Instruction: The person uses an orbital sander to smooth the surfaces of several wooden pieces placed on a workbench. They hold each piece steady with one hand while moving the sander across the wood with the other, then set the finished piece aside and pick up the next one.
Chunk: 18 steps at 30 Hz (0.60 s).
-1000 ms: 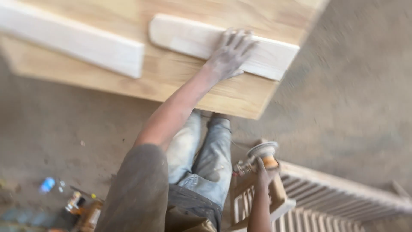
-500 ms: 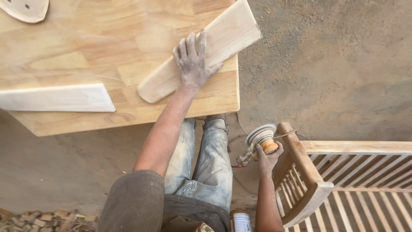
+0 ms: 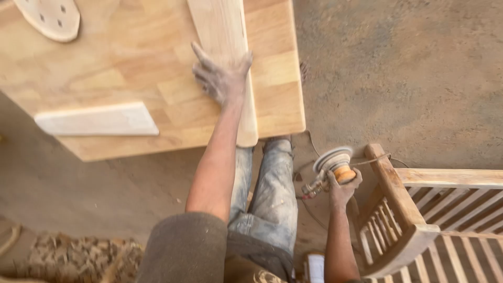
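Note:
My left hand (image 3: 222, 76), dusty and with fingers spread, lies flat on a long pale wooden slat (image 3: 225, 31) that runs lengthwise across the wooden tabletop (image 3: 131, 78), its rounded end overhanging the near edge. My right hand (image 3: 343, 188) hangs low beside my leg and grips a round orbital sander (image 3: 331, 163) with an orange body and a hose, its pad tilted. The sander is off the table, close to the corner of a slatted wooden frame (image 3: 419, 209).
A second pale slat (image 3: 97, 119) lies near the table's front left edge. A rounded sanding pad with holes (image 3: 50, 18) rests at the far left corner. Concrete floor surrounds the table; debris (image 3: 78, 257) lies at lower left.
The slat under my left hand has swung from lying across the table to pointing away from me. The view has shifted, and the sander has stayed low by the slatted frame.

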{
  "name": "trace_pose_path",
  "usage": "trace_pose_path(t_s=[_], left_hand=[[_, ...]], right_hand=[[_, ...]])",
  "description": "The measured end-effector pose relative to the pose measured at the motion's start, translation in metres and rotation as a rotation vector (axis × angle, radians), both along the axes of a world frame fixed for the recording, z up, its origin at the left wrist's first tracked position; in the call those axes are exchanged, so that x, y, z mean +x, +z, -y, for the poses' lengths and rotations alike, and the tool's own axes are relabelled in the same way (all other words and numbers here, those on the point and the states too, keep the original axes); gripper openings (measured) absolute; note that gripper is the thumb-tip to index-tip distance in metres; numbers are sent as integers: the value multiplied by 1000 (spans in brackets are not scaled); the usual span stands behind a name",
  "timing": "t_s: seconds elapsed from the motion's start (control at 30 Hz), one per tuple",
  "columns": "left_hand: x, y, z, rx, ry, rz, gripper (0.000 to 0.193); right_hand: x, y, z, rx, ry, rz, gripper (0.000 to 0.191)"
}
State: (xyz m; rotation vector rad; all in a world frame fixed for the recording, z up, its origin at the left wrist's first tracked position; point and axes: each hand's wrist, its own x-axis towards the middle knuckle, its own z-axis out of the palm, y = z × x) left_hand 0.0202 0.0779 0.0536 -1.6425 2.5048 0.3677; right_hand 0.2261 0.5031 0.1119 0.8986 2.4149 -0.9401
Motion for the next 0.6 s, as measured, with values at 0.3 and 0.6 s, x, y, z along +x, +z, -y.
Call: trace_pose_path(t_s=[0.3,0.6], left_hand=[[-44,14,24,256,679,120,149],[0,27,110,264,-1306,313,118]], right_hand=[[-23,17,1,7,69,23,78],[-29,4,-19,-67,22,-2,82]])
